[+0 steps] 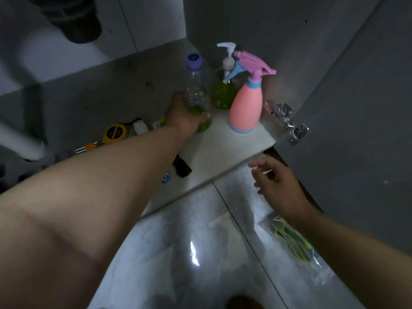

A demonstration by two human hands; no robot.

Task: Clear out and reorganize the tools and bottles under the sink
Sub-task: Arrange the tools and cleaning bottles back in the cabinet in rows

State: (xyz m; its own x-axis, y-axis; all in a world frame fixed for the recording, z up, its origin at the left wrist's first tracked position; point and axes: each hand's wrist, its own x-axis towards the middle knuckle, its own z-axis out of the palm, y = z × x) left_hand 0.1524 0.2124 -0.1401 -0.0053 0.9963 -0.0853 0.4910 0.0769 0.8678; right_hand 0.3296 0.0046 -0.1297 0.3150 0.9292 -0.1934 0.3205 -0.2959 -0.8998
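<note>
My left hand [185, 118] grips the base of a clear bottle [197, 85] with a purple cap and a little green liquid, upright on the cabinet floor. Just right of it stand a green pump bottle [223, 94] with a white pump and a pink spray bottle [246, 108] with a pink and blue trigger. My right hand [276, 186] hovers with fingers spread and nothing in it, over the cabinet's front edge [223, 175]. Left of my forearm lie a yellow tape measure [115, 133], a screwdriver with a yellow collar [89, 147] and a black tool [182, 167], partly hidden.
A white drain pipe [24, 143] runs down at the left and a dark sink trap [75, 21] hangs at the top. The open cabinet door [356, 108] with metal hinges [287, 121] stands at the right. A plastic bag with yellow-green contents [292, 239] lies on the tiled floor.
</note>
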